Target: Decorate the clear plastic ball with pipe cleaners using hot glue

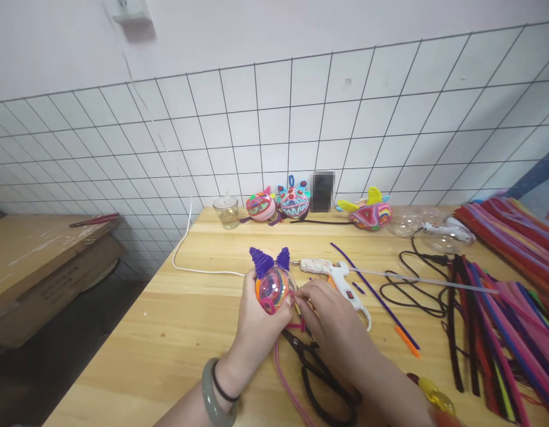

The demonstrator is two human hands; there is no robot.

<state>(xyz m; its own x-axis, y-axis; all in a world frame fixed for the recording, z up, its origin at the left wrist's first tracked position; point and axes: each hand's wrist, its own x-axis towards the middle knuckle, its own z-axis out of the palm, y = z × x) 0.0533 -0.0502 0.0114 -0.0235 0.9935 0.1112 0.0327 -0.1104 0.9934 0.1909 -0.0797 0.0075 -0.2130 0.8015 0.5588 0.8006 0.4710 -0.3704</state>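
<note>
Over table (pixel 167 332): clear ball (pixel 275 287) gripped, left hand (pixel 259 320); pink strip (pixel 291 297) pinched, right hand (pixel 330 314); beyond ball, lidded cup (pixel 227 213), contents unclear.

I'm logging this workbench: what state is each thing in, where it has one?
Clear ball: held, purple ears at its top.
Left hand: gripping the ball.
Right hand: fingers at the ball, pinch unclear.
Glue gun: lying down, glue stick in its back, power unclear.
Scissors: lying flat, open or shut unclear.
Glass cup: upright, seemingly lidded.
Pipe cleaners: loose heaps.
</note>
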